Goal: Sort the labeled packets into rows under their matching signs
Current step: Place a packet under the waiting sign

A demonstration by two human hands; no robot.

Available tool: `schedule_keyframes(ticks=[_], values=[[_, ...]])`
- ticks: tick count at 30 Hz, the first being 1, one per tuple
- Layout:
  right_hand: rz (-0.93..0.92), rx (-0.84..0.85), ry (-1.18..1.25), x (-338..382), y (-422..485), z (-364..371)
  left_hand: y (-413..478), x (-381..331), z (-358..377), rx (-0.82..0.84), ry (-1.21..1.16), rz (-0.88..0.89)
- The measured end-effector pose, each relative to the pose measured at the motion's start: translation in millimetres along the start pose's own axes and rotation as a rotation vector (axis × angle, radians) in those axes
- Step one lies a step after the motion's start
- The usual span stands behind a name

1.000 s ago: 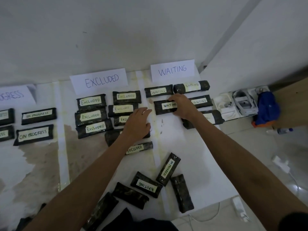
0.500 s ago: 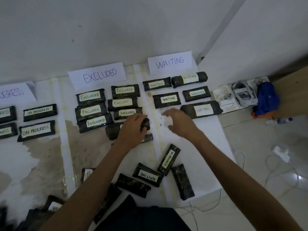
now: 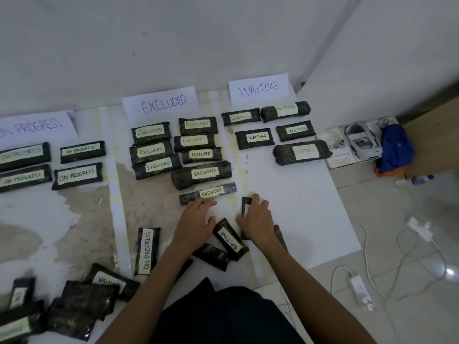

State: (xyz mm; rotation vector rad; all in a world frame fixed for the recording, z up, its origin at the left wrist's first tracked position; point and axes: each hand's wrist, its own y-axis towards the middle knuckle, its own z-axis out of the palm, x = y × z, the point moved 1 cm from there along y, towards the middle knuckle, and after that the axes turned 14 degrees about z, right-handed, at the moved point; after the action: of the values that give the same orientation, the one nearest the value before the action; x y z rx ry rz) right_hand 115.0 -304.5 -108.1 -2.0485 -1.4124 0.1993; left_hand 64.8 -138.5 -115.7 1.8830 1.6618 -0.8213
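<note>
Both hands have drawn back toward the person. Left hand [image 3: 196, 219] lies flat, fingers apart, just below a thin dark packet labelled EXCLUDED [image 3: 207, 192]. Right hand [image 3: 257, 219] clasps a dark wrapped packet [image 3: 246, 202], label hidden, on the white paper sheet [image 3: 298, 207]. Next, probably: lift it, read it, place it under its sign.

Dim, flat indoor light with soft shadows. A small glare spot shines on the floor [image 3: 449, 271] at right. Edges bow; lower-left packets [image 3: 74, 309] blur.
</note>
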Motion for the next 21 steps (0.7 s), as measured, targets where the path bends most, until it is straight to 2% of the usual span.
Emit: schedule_keyframes(ticks=[5, 12, 21], values=[[-0.101, -0.059, 0.111, 7, -11, -3, -14, 4, -15, -0.034, 0.041, 0.013], [-0.417, -0.104, -0.005, 29, -39, -4, -33, 14, -46, -0.132, 0.115, 0.037], [-0.710, -0.011, -0.151, 113, -77, 45, -98, 63, -97, -0.186, 0.190, -0.109]])
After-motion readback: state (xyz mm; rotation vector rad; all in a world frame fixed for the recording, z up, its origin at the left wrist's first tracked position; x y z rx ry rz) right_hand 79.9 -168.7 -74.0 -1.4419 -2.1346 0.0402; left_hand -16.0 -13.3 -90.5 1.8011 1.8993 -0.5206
